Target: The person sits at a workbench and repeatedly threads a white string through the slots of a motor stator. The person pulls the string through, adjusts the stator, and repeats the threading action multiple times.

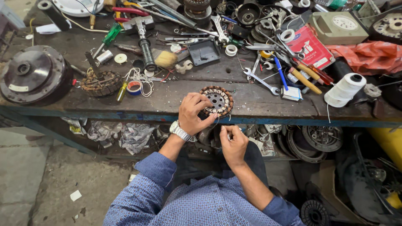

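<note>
Down at the near edge of the worn wooden workbench (251, 100): round copper-wound motor stator (217, 100), gripped by curled left hand (193, 114). Right hand (233, 144) just below the edge, fingers pinched nearly closed on thin wire, barely visible. White thread spool (345, 90) well right.

left hand (193, 113) curled palm-down, right hand (233, 144) pinching, forearms converging

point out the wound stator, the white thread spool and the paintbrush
wound stator (218, 99), head view, on its holed metal centre
white thread spool (344, 90), head view, on the wound thread
paintbrush (166, 59), head view, on the bristles
</note>
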